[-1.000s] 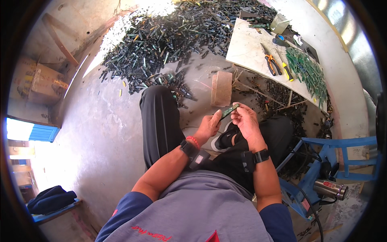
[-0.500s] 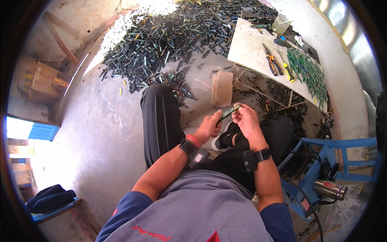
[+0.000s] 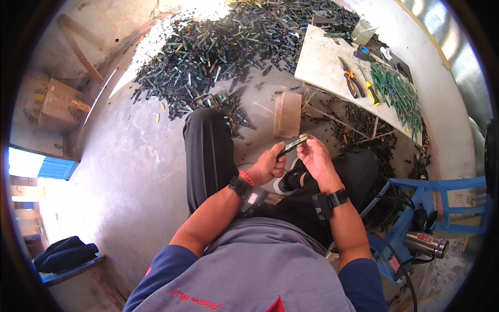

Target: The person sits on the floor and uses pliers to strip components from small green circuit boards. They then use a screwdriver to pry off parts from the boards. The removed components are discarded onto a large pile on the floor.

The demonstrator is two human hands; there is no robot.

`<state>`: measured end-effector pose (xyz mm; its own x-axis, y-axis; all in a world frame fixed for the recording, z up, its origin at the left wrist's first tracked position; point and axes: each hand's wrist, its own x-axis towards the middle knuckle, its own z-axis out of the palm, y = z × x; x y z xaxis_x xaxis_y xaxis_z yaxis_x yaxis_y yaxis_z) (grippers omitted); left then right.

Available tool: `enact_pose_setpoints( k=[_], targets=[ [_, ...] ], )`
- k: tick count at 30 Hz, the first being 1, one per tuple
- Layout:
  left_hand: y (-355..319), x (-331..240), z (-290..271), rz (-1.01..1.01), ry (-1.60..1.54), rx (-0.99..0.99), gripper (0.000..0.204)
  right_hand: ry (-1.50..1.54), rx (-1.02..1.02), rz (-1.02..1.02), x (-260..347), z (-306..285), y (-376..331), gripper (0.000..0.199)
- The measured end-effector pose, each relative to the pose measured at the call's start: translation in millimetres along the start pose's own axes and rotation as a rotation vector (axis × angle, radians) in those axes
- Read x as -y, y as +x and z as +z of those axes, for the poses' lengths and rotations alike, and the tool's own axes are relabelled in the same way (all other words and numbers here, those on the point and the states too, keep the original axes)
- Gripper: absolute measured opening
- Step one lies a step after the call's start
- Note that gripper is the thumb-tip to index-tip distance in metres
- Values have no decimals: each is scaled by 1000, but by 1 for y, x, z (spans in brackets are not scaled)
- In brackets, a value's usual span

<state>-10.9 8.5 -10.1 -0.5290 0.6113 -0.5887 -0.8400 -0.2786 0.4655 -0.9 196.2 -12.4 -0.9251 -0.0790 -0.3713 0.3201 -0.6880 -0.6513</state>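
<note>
I sit with my knees apart above a concrete floor. A thin green strip (image 3: pixel 292 145), like a narrow circuit board, is held between both hands in front of my lap. My left hand (image 3: pixel 268 165) pinches its lower left end. My right hand (image 3: pixel 314 156) grips its upper right end with the fingers curled over it. Both wrists wear black bands.
A big heap of dark green strips (image 3: pixel 223 47) covers the floor ahead. A brick (image 3: pixel 287 114) stands just beyond my hands. A white board table (image 3: pixel 332 62) at the upper right carries pliers (image 3: pixel 352 83), a screwdriver and a pile of green strips (image 3: pixel 400 93). A blue stool (image 3: pixel 431 203) and a metal flask (image 3: pixel 425 243) stand to my right.
Both hands stay together on the strip and have shifted only slightly; the strip has tilted a little. Nothing was let go.
</note>
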Motion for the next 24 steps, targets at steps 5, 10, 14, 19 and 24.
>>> enact_pose_setpoints(
  k=[5,10,14,19,24],
  targets=[
    [0,3,6,38,75,-53,51,-125,-12,-18,7,-1,0,17],
    [3,2,2,-18,46,-39,52,-189,-42,-54,5,1,1,19],
    [5,2,-1,-37,-10,-5,52,-188,-49,-70,4,2,2,18],
    [-2,-3,2,-74,-114,92,52,-180,-14,-122,1,6,4,20],
    [-3,-4,1,-69,-137,153,50,-147,42,-137,2,9,3,19]
  ],
)
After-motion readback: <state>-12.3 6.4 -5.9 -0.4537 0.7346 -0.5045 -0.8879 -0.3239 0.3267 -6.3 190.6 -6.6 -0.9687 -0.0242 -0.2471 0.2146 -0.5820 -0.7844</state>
